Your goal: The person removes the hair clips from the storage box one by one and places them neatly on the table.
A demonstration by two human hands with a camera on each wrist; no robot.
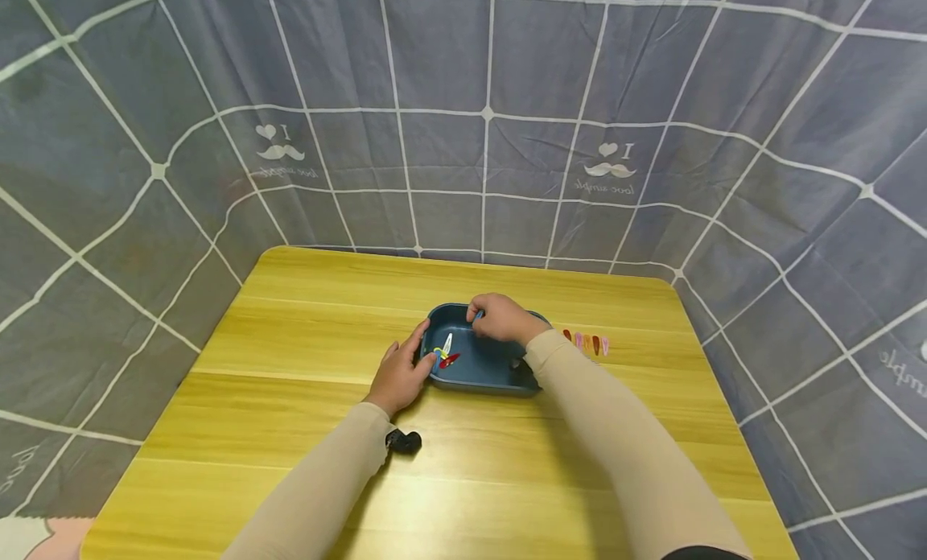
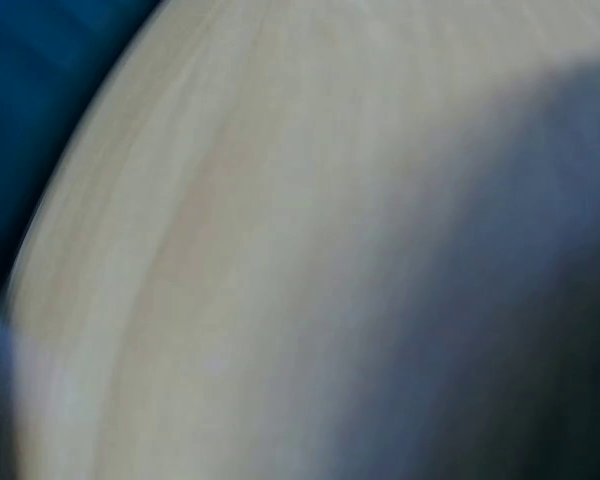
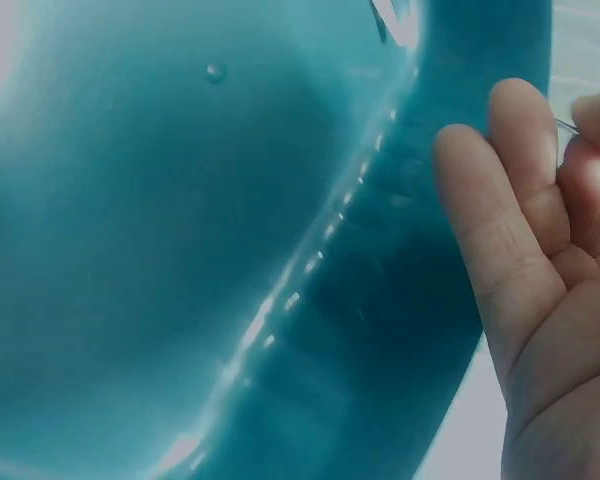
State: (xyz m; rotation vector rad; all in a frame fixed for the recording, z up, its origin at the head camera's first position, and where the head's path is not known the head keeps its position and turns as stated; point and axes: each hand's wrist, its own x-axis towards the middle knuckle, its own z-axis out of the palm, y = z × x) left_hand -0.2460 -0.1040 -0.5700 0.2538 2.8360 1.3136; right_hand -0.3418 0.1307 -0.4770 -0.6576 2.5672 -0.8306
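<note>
Right fingers (image 1: 473, 310) — pinching clip (image 1: 479, 315), over tray (image 1: 488, 363)

seeing a yellow wood-grain table (image 1: 253, 399) with rounded far corners. also seeing wrinkled grey cloth (image 1: 434, 61), hung behind it and along both sides, with white grid lines and heart-and-moustache prints (image 1: 281, 152) with mirrored lettering. at lower left, beside the table, seeing a pink-and-white patch (image 1: 63, 537), partly cut off.

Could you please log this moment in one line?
Right hand: pinching small blue item over tray; left hand: touching tray's left rim; inside tray: loose clips; right of tray: clip row
</note>
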